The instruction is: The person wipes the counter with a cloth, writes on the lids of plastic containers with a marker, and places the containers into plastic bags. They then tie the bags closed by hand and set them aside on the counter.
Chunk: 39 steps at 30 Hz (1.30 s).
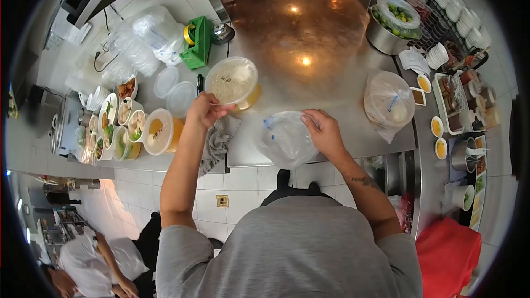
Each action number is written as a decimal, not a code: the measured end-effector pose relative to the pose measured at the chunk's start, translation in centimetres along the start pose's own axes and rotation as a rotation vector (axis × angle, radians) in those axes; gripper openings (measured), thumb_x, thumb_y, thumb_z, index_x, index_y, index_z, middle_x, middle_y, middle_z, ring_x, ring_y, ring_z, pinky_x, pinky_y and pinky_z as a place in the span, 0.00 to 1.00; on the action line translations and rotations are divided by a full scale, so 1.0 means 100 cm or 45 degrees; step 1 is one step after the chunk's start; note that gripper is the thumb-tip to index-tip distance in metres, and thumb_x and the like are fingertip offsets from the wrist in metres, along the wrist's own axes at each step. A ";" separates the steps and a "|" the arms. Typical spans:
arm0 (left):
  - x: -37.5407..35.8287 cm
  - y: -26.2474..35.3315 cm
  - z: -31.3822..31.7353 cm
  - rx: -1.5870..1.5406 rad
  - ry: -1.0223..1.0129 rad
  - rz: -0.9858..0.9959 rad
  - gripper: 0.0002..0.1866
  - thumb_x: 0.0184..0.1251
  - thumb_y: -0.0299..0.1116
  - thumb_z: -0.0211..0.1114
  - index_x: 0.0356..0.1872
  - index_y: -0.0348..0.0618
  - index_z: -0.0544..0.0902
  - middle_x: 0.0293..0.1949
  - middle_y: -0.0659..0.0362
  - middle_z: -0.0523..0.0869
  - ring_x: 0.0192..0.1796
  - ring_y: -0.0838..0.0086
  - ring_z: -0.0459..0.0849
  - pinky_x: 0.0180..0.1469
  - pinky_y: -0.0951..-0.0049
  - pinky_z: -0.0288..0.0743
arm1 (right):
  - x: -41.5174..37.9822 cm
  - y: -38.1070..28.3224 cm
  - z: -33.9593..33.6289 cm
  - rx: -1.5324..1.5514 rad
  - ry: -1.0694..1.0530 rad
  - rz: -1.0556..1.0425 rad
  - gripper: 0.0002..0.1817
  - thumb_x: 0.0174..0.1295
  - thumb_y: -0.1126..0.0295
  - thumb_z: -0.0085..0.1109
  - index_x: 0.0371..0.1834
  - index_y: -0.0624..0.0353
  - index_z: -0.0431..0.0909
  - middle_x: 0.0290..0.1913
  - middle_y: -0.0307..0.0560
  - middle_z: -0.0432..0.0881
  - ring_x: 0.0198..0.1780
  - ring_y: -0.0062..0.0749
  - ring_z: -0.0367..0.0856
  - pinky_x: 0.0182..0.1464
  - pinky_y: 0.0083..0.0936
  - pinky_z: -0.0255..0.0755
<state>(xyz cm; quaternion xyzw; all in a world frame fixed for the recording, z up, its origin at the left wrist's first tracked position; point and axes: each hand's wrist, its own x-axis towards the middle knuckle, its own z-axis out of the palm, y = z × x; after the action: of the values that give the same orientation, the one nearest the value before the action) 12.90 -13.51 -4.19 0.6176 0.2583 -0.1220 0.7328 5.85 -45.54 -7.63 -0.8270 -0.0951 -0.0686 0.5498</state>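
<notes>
My left hand (207, 110) is closed at the near left edge of a round plastic tub (232, 81). The tub has a clear lid with dark handwriting, and yellowish liquid shows in its side. My right hand (324, 131) pinches the right edge of a clear plastic bag (287, 139) with blue print, partly spread at the counter's front edge. A black marker (200, 85) is just beyond my left hand. Beneath my left forearm a grey cloth (216, 142) hangs over the edge.
Lidded tubs (160, 131) and several food bowls (137, 126) stand left. A green tape dispenser (196, 44) is behind them. On the right are a bagged tub (390, 105) and a pot of green citrus (391, 25). A co-worker (102, 262) is behind, lower left.
</notes>
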 end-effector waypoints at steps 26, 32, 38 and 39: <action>-0.050 0.061 0.051 0.097 -0.634 -0.132 0.30 0.44 0.19 0.45 0.57 0.31 0.63 0.35 0.41 0.81 0.25 0.54 0.84 0.19 0.68 0.80 | 0.016 0.013 0.022 0.723 0.043 0.740 0.11 0.64 0.69 0.52 0.38 0.67 0.79 0.20 0.35 0.72 0.14 0.15 0.63 0.16 0.17 0.58; -0.081 0.035 0.077 0.059 -0.713 -0.220 0.30 0.45 0.16 0.48 0.58 0.31 0.65 0.34 0.45 0.81 0.21 0.60 0.82 0.17 0.69 0.80 | 0.013 0.037 0.032 0.959 0.139 0.684 0.10 0.64 0.72 0.51 0.37 0.67 0.80 0.23 0.38 0.78 0.18 0.17 0.69 0.20 0.16 0.63; -0.083 -0.005 0.085 0.187 -0.717 -0.340 0.31 0.44 0.15 0.48 0.57 0.31 0.65 0.38 0.45 0.79 0.22 0.63 0.81 0.16 0.70 0.79 | 0.012 0.033 0.014 1.277 0.218 0.801 0.10 0.63 0.73 0.53 0.41 0.70 0.79 0.34 0.47 0.83 0.30 0.24 0.80 0.32 0.19 0.76; -0.082 -0.009 0.085 0.221 -0.724 -0.351 0.31 0.43 0.15 0.48 0.57 0.30 0.65 0.38 0.45 0.79 0.22 0.62 0.82 0.16 0.71 0.79 | 0.012 0.038 0.013 1.296 0.202 0.801 0.11 0.63 0.73 0.53 0.42 0.70 0.79 0.36 0.49 0.83 0.31 0.26 0.82 0.34 0.20 0.77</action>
<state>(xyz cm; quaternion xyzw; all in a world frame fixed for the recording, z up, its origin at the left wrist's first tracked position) 7.50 -23.08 0.24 0.5782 0.1133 -0.4091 0.6967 7.88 -45.68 -11.24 -0.4407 0.1742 0.0901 0.8759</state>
